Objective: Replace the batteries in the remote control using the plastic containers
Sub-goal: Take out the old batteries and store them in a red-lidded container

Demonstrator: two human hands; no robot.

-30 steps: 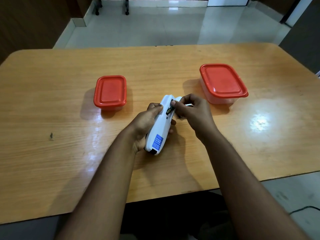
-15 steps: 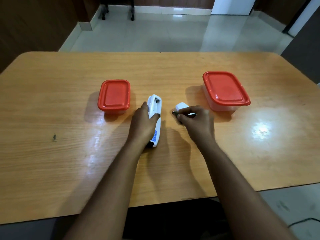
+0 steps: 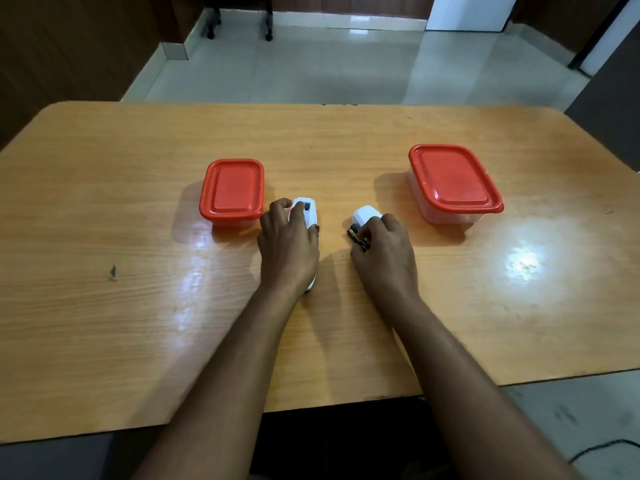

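Observation:
The white remote control (image 3: 307,213) lies on the wooden table (image 3: 104,202), back side up, with its battery slot exposed at the far end. My left hand (image 3: 289,249) rests over it and covers most of its length. My right hand (image 3: 384,259) sits on the table to the right, fingers closed on dark batteries (image 3: 356,235). The white battery cover (image 3: 365,214) pokes out from under its fingertips. A small red-lidded plastic container (image 3: 232,188) stands left of the remote. A larger red-lidded plastic container (image 3: 453,183) stands at the right. Both lids are closed.
The table's near edge (image 3: 329,401) runs just in front of my forearms. A dark scratch (image 3: 112,271) marks the wood at the left. Tiled floor and chair legs (image 3: 239,26) lie beyond the far edge.
The remote was held up in both hands; my left hand has laid it flat on the table. My right hand pulled the batteries away and came down to its right with the cover.

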